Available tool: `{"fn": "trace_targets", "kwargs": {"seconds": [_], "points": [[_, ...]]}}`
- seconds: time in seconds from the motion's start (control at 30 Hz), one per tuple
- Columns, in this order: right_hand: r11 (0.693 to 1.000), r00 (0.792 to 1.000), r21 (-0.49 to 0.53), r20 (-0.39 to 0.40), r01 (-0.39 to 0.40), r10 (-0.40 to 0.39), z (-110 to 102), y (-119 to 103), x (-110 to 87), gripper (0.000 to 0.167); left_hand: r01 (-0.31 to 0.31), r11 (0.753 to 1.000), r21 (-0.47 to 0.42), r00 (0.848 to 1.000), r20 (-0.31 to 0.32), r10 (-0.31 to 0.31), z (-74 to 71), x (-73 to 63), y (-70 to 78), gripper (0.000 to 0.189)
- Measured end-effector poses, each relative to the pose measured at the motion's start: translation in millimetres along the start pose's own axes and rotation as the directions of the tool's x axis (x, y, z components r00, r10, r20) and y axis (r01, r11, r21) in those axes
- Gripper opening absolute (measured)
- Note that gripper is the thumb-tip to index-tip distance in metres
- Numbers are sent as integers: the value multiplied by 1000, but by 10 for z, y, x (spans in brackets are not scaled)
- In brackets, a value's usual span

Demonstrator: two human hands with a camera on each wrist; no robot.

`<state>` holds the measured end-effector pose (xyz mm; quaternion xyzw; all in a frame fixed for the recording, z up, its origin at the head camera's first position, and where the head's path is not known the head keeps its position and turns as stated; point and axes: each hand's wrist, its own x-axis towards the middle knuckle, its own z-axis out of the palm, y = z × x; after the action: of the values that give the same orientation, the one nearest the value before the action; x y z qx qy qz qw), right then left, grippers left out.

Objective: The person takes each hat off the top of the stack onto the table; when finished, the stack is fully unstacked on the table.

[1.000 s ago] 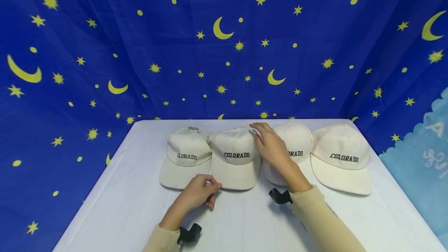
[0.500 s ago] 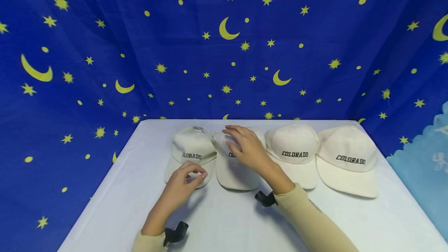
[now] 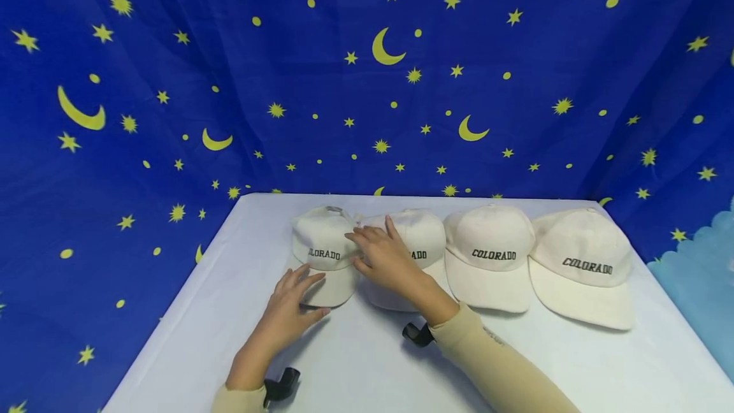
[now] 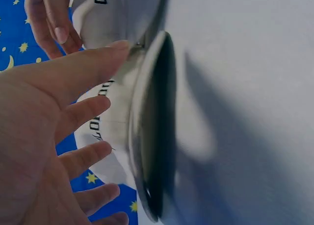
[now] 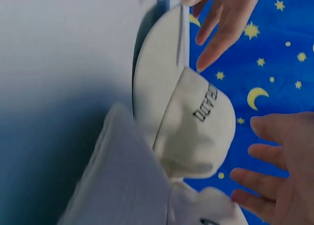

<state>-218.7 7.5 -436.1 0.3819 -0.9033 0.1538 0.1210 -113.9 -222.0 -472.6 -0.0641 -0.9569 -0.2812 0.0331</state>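
A row of cream baseball caps with dark COLORADO lettering stands on a white-covered table. My left hand has its fingers spread over the brim of the leftmost cap; in the left wrist view the thumb reaches across near that brim. My right hand hovers in front of the second cap, covering part of its lettering, with its fingertips toward the leftmost cap. In the right wrist view, the right fingers are extended and apart from the leftmost cap. Neither hand holds anything.
Two more caps, a third and a fourth, stand to the right. Behind the table hangs a blue cloth with yellow moons and stars. A light-blue panel is at the right edge.
My right hand has moved left from between the second and third caps toward the leftmost cap. My left hand has moved left and spread its fingers. The head view has turned slightly left.
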Motion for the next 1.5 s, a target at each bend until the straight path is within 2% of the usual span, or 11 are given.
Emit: {"fn": "trace_targets", "kwargs": {"seconds": [0.1, 0.23, 0.47, 0.67, 0.9, 1.03, 1.17, 1.3, 1.43, 1.5], "points": [[1000, 1000, -3, 17, -5, 5, 37, -43, 6, 48, 30, 999, 22, 999, 26, -31, 34, -13, -17, 73], [1000, 999, 11, 49, -11, 10, 74, -103, 16, 47, 50, 998, 35, 998, 27, -51, 62, -36, -43, 75], [999, 992, -31, 126, -12, 16, 130, -173, 7, 52, 109, 991, 76, 994, 24, -111, 79, -50, -44, 73], [999, 992, -35, 126, -6, 10, 189, -158, 23, 54, 129, 986, 103, 991, 11, -130, 80, -30, -29, 70], [999, 991, -26, 132, 20, -17, 274, -166, 60, 57, 162, 976, 148, 987, -5, -163, 86, -78, 20, 70], [999, 992, -34, 122, 40, -36, 333, -175, 89, 58, 148, 975, 168, 989, -26, -146, 97, -76, 40, 72], [998, 990, -44, 132, 50, -43, 349, -180, 106, 58, 87, 980, 178, 996, -31, -83, 140, -15, 12, 76], [1000, 991, 28, 135, -13, 9, 325, -181, 81, 62, 52, 987, 149, 998, 19, -56, 190, 44, -17, 79], [982, 986, 149, 138, -115, 95, 296, -181, 42, 71, 63, 989, 134, 997, 44, -70, 207, 56, -19, 78], [973, 982, 176, 141, -151, 127, 301, -177, 33, 75, 70, 989, 129, 996, 46, -77, 203, 56, -7, 75]]}}
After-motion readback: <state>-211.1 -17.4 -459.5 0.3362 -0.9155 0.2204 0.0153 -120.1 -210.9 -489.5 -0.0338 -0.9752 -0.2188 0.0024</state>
